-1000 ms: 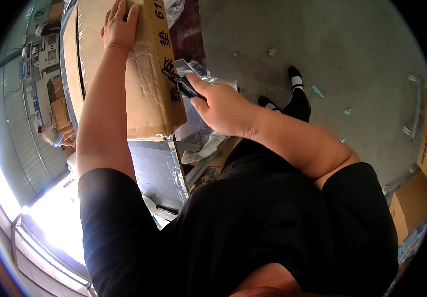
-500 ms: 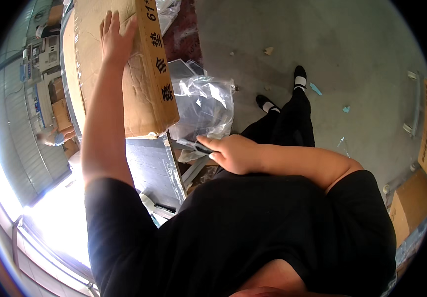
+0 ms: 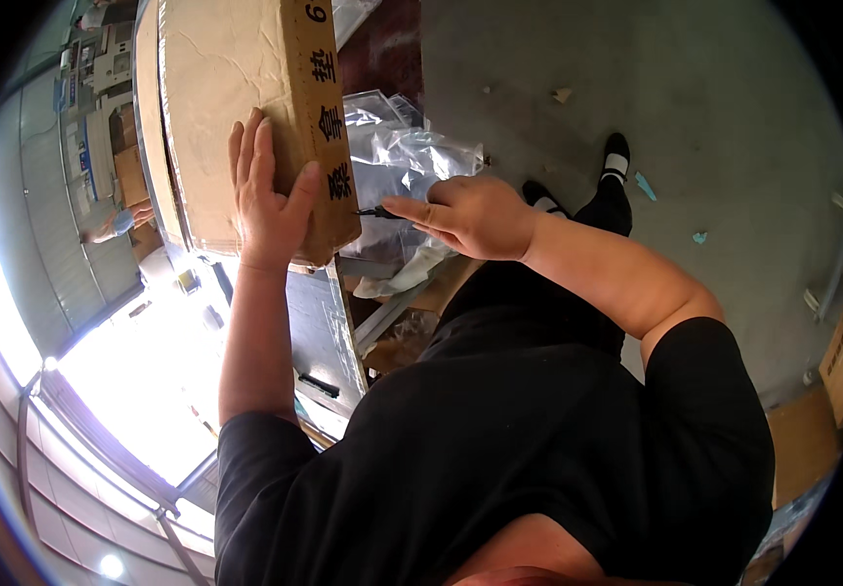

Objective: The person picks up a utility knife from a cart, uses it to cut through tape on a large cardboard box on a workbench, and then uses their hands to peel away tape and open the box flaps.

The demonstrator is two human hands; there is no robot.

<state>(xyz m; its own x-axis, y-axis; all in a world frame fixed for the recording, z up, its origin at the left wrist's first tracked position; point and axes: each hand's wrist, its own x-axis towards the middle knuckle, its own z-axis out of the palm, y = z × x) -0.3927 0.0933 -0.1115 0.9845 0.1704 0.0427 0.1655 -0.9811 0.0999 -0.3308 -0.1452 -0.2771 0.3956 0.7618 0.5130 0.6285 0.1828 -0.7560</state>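
A large brown cardboard box (image 3: 221, 59) with black printed characters along its side rests on the table at the left. My left hand (image 3: 270, 200) lies on top of the box near its closest end, fingers stretched out and thumb apart at the edge. Beside the box's right side, my right hand (image 3: 480, 215) is closed around a slim black utility knife (image 3: 379, 212). The knife's thin tip points left and meets or nearly meets the printed side; exact contact is hard to make out. Most of its handle is hidden in my fingers.
Crumpled clear plastic film (image 3: 397, 146) hangs right of the box. A dark table surface (image 3: 322, 317) holds a small black object (image 3: 320, 385). Scraps, including a blue strip (image 3: 645, 186), litter the grey floor. Another box (image 3: 802, 439) stands at right; a person (image 3: 119, 225) is at far left.
My left hand has slid back along the box top toward me. My right hand has moved forward, bringing the knife up to the box's side. The view has shifted slightly.
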